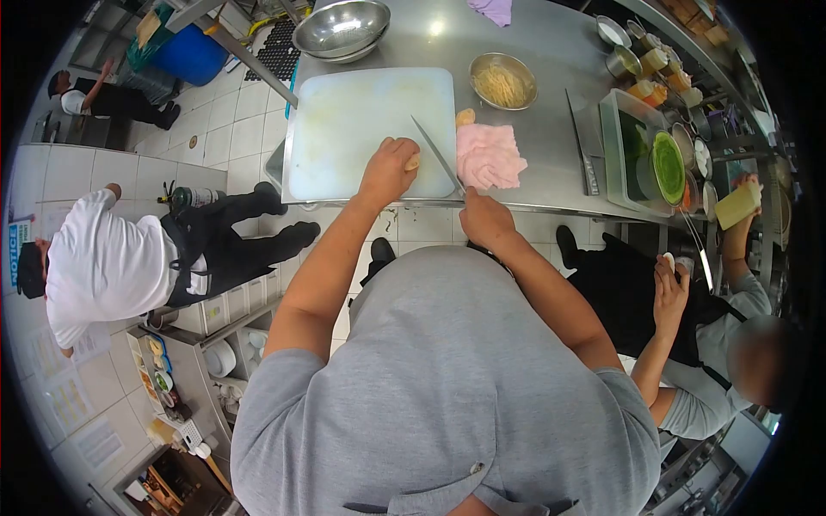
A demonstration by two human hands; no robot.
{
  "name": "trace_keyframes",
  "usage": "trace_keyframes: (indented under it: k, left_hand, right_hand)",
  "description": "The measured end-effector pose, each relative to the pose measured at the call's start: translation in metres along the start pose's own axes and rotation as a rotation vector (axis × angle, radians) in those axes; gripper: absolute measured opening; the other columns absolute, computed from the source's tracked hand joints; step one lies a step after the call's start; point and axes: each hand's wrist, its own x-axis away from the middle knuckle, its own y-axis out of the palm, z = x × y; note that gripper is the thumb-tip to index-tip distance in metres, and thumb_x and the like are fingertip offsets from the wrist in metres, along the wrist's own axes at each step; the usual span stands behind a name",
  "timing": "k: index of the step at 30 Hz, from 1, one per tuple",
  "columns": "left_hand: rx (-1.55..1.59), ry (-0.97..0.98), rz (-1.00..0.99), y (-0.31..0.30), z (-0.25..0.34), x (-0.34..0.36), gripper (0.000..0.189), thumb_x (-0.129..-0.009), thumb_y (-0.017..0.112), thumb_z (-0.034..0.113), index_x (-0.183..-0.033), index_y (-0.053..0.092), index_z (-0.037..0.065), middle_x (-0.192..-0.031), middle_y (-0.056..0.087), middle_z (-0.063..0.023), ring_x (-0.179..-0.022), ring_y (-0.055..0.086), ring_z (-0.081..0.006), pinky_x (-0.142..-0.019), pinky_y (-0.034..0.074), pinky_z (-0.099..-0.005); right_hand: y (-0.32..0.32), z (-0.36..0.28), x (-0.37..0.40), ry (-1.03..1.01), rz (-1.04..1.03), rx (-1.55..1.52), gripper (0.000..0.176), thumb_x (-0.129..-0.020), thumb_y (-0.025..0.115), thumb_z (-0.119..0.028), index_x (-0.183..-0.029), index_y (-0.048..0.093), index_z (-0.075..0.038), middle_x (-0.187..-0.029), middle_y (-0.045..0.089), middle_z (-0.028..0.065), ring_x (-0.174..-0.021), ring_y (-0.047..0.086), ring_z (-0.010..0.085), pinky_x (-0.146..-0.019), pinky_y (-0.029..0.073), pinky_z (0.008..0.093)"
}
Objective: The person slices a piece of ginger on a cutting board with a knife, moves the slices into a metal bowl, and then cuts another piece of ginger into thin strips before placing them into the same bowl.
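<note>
My left hand (389, 170) is closed around a small pale yellow piece of food (414, 161) near the front of the white cutting board (344, 120). Its kind is hard to make out, since the fingers cover most of it. In my right hand (488, 221), at the table's front edge, is the handle of a knife (436, 152). The blade slants over the board's right side, tip pointing away from me, apart from the piece. Right of the board lie a crumpled pink cloth (489, 156) and another yellowish piece (465, 116). Behind them stands a metal bowl (476, 70) of pale shredded strips.
Metal bowls (340, 26) stand behind the board. A second knife (587, 159) lies beside a clear plastic tub (613, 146) with green contents. One co-worker (714, 327) stands close on my right, holding a light yellow object (738, 205); another person (112, 249) is at left.
</note>
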Motion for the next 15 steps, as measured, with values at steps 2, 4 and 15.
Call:
trace_keyframes:
  k: [2,4,15]
  left_hand:
    - [-0.02,-0.005,-0.068,-0.002,0.001,-0.003,0.038,-0.088,0.08,-0.001,-0.124,0.077,0.008,-0.12,0.077,-0.0105,-0.112,0.071,-0.0373,-0.1,0.061,-0.0467]
    - [-0.077,0.04,-0.058,-0.004,0.005,-0.004,0.034,-0.091,0.079,0.002,-0.124,0.079,0.009,-0.121,0.078,-0.0104,-0.108,0.075,-0.0381,-0.093,0.062,-0.0496]
    - [-0.262,0.063,-0.219,-0.009,0.002,-0.022,0.036,-0.088,0.068,-0.011,-0.119,0.077,0.006,-0.119,0.075,-0.0119,-0.116,0.071,-0.0379,-0.099,0.061,-0.0503]
  right_hand:
    - [0.005,0.002,0.002,-0.014,0.003,-0.015,0.041,-0.107,0.056,-0.017,-0.14,0.058,0.007,-0.116,0.08,0.0314,-0.111,0.079,0.0494,-0.098,0.06,0.0624]
    - [0.005,0.0,0.002,-0.004,-0.008,-0.02,0.039,-0.106,0.056,-0.016,-0.138,0.059,0.007,-0.116,0.08,0.0314,-0.111,0.079,0.0495,-0.098,0.06,0.0626]
    - [0.004,0.005,0.009,-0.024,-0.006,-0.066,0.035,-0.106,0.054,-0.013,-0.135,0.055,0.006,-0.113,0.078,0.0352,-0.109,0.077,0.0531,-0.099,0.058,0.0647]
